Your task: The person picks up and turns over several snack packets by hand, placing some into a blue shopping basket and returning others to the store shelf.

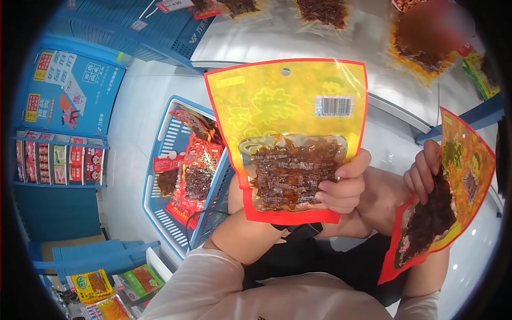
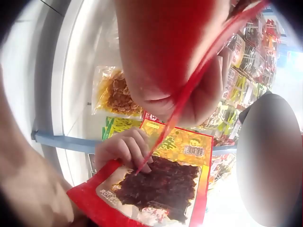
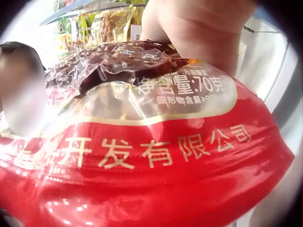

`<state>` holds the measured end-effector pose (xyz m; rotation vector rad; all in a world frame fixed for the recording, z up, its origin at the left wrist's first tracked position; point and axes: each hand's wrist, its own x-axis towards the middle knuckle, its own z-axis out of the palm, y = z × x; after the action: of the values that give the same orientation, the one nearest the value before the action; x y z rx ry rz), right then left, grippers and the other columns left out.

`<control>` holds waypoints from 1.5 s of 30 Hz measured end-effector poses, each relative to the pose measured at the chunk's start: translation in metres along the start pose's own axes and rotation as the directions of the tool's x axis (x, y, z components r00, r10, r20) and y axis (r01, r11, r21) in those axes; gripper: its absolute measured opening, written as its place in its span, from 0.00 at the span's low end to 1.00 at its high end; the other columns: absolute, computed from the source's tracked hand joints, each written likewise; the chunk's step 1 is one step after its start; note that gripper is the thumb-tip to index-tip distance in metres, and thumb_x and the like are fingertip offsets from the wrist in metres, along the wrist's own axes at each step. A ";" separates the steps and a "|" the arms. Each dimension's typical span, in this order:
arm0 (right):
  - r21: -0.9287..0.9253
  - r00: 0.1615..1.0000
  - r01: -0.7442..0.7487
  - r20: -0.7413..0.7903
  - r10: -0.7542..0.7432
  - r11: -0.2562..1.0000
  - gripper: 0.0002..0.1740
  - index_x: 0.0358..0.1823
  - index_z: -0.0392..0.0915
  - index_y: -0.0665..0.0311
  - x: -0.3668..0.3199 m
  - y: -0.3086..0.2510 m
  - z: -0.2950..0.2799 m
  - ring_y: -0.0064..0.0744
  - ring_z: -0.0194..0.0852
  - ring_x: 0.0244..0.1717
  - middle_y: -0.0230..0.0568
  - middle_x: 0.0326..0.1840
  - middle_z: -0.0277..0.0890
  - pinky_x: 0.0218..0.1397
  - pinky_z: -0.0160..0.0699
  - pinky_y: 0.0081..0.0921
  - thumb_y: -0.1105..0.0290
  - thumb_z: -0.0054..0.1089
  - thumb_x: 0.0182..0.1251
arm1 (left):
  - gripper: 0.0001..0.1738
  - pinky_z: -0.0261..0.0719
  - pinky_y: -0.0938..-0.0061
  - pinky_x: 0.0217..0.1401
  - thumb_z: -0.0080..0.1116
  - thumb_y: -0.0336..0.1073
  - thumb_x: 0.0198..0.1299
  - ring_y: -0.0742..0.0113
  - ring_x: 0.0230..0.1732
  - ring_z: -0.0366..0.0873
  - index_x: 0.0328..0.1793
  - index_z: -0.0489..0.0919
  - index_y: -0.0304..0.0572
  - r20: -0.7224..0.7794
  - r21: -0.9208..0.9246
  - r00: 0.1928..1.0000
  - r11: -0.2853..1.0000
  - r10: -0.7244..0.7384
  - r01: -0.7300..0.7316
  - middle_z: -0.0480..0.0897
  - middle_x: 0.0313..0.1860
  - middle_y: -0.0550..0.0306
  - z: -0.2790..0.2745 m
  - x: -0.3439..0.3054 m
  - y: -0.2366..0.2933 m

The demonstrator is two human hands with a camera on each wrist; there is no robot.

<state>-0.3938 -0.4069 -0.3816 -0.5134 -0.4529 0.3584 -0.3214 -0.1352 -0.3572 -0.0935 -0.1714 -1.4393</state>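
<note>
My left hand [image 1: 344, 186] grips the right edge of a yellow snack packet [image 1: 288, 101] with a red border, held up in the middle of the head view. A barcode and a clear window over glossy brown food show on its face. On the right, my right hand [image 1: 424, 170] pinches the edge of a similar packet [image 1: 464, 154], tilted, with darker food in its window. In the left wrist view, this second packet [image 2: 161, 184] shows below the thin red edge of the first. The right wrist view has its red lower end [image 3: 142, 179] close up.
A blue shopping basket [image 1: 152, 186] with several red snack packets stands on the floor to the left. Ahead is a white shelf [image 1: 234, 45] bearing clear packets of food. Blue display racks [image 1: 69, 160] with more snacks line the left side.
</note>
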 end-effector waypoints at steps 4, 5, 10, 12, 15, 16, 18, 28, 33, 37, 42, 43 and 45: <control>0.058 0.960 0.089 -0.270 -0.070 0.994 0.11 0.36 0.64 0.63 0.002 0.016 0.034 0.44 0.77 0.24 0.47 0.31 0.73 0.36 0.70 0.32 0.66 0.41 0.79 | 0.24 0.60 0.81 0.24 0.52 0.56 0.65 0.74 0.20 0.66 0.34 0.63 0.44 0.195 -0.016 0.980 0.999 -0.045 0.049 0.67 0.19 0.64 -0.015 0.009 0.003; -0.007 0.928 0.102 -0.360 -0.098 0.995 0.14 0.33 0.64 0.62 0.005 0.020 0.038 0.37 0.71 0.18 0.42 0.25 0.71 0.31 0.67 0.27 0.64 0.42 0.79 | 0.21 0.62 0.80 0.24 0.50 0.53 0.67 0.72 0.20 0.66 0.36 0.64 0.42 0.210 -0.034 0.977 0.998 -0.043 0.051 0.68 0.20 0.61 -0.013 0.008 0.003; 0.078 0.983 -0.058 0.177 0.043 0.995 0.08 0.40 0.64 0.64 0.012 0.006 -0.023 0.46 0.80 0.33 0.49 0.34 0.75 0.40 0.69 0.33 0.67 0.45 0.78 | 0.18 0.65 0.80 0.25 0.46 0.48 0.69 0.69 0.21 0.67 0.38 0.65 0.40 0.280 -0.045 0.960 0.998 -0.028 0.042 0.69 0.21 0.58 -0.010 0.005 0.001; 0.136 0.896 -0.096 0.444 0.026 0.986 0.06 0.43 0.65 0.65 0.022 0.005 -0.040 0.50 0.83 0.39 0.54 0.39 0.78 0.43 0.70 0.36 0.69 0.44 0.78 | 0.17 0.66 0.80 0.25 0.46 0.48 0.69 0.69 0.22 0.68 0.39 0.65 0.40 0.296 -0.041 0.955 0.999 -0.010 0.023 0.69 0.22 0.58 -0.014 0.004 -0.002; 0.391 0.844 0.165 0.418 -0.335 0.905 0.07 0.38 0.65 0.64 0.023 0.041 -0.031 0.46 0.85 0.32 0.52 0.34 0.81 0.34 0.69 0.34 0.70 0.41 0.77 | 0.16 0.67 0.79 0.26 0.45 0.47 0.70 0.68 0.23 0.69 0.39 0.66 0.40 0.361 -0.058 0.930 0.997 0.065 -0.047 0.70 0.22 0.57 -0.030 0.009 -0.009; 0.560 0.812 0.388 0.168 -0.559 0.732 0.06 0.39 0.65 0.63 0.022 0.069 -0.006 0.43 0.83 0.30 0.46 0.31 0.79 0.36 0.69 0.32 0.70 0.41 0.76 | 0.16 0.67 0.79 0.26 0.44 0.46 0.70 0.68 0.23 0.69 0.39 0.66 0.39 0.413 -0.099 0.901 0.990 0.130 -0.098 0.70 0.23 0.57 -0.040 0.012 -0.012; 0.553 0.862 0.436 -0.030 -0.507 0.710 0.05 0.37 0.63 0.60 0.010 0.066 0.014 0.32 0.74 0.24 0.35 0.25 0.71 0.35 0.69 0.28 0.71 0.43 0.74 | 0.16 0.68 0.79 0.27 0.44 0.45 0.71 0.68 0.23 0.69 0.40 0.66 0.39 0.518 -0.255 0.797 0.945 0.312 -0.204 0.71 0.23 0.57 -0.069 0.015 -0.027; 0.285 0.948 0.174 -0.309 -0.081 0.942 0.18 0.18 0.56 0.53 0.003 0.020 0.070 0.10 0.48 0.10 0.19 0.10 0.50 0.15 0.43 0.15 0.76 0.46 0.66 | 0.14 0.71 0.78 0.29 0.41 0.42 0.73 0.66 0.26 0.72 0.41 0.68 0.38 0.552 -0.668 0.528 0.721 0.645 -0.182 0.72 0.26 0.56 -0.089 0.047 -0.077; 0.281 0.954 0.104 -0.301 -0.015 0.954 0.20 0.20 0.60 0.57 -0.004 0.026 0.054 0.17 0.55 0.14 0.23 0.13 0.55 0.20 0.50 0.18 0.62 0.46 0.73 | 0.13 0.72 0.78 0.30 0.40 0.40 0.74 0.66 0.27 0.74 0.42 0.68 0.38 0.533 -0.651 0.544 0.725 0.648 -0.226 0.73 0.27 0.56 -0.087 0.042 -0.069; 0.319 0.934 -0.002 -0.337 0.116 0.948 0.24 0.24 0.65 0.59 -0.010 0.030 0.046 0.20 0.62 0.17 0.25 0.17 0.63 0.21 0.54 0.19 0.52 0.42 0.77 | 0.13 0.72 0.78 0.31 0.40 0.40 0.74 0.67 0.27 0.73 0.42 0.69 0.39 0.456 -0.383 0.718 0.844 0.526 -0.374 0.72 0.27 0.57 -0.051 0.022 -0.033; -0.023 0.684 -0.179 -0.722 0.107 0.984 0.23 0.42 0.75 0.64 0.019 0.048 0.025 0.29 0.77 0.33 0.38 0.34 0.78 0.36 0.79 0.26 0.50 0.45 0.78 | 0.14 0.70 0.77 0.31 0.48 0.45 0.71 0.70 0.26 0.70 0.49 0.70 0.41 0.103 0.214 0.765 0.737 0.636 -0.642 0.74 0.28 0.61 0.021 -0.004 0.019; -0.075 0.687 -0.210 -0.720 0.093 0.975 0.26 0.51 0.77 0.68 0.029 0.052 0.025 0.34 0.83 0.44 0.42 0.44 0.83 0.48 0.84 0.32 0.49 0.47 0.77 | 0.13 0.69 0.78 0.34 0.51 0.46 0.71 0.71 0.29 0.69 0.47 0.71 0.45 -0.050 0.351 0.798 0.758 0.601 -0.549 0.72 0.31 0.62 0.019 -0.003 0.022; -0.226 0.688 -0.379 -0.718 0.110 0.897 0.27 0.52 0.78 0.72 0.019 0.066 -0.007 0.33 0.82 0.49 0.45 0.50 0.83 0.54 0.82 0.33 0.50 0.49 0.77 | 0.16 0.67 0.76 0.32 0.51 0.52 0.71 0.71 0.27 0.67 0.46 0.71 0.48 -0.083 0.427 0.732 0.688 0.677 -0.587 0.71 0.31 0.62 0.018 -0.006 0.041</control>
<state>-0.3889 -0.3480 -0.4163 -1.0300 0.3102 0.3167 -0.2827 -0.1211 -0.3390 0.3135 -0.1910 -0.6773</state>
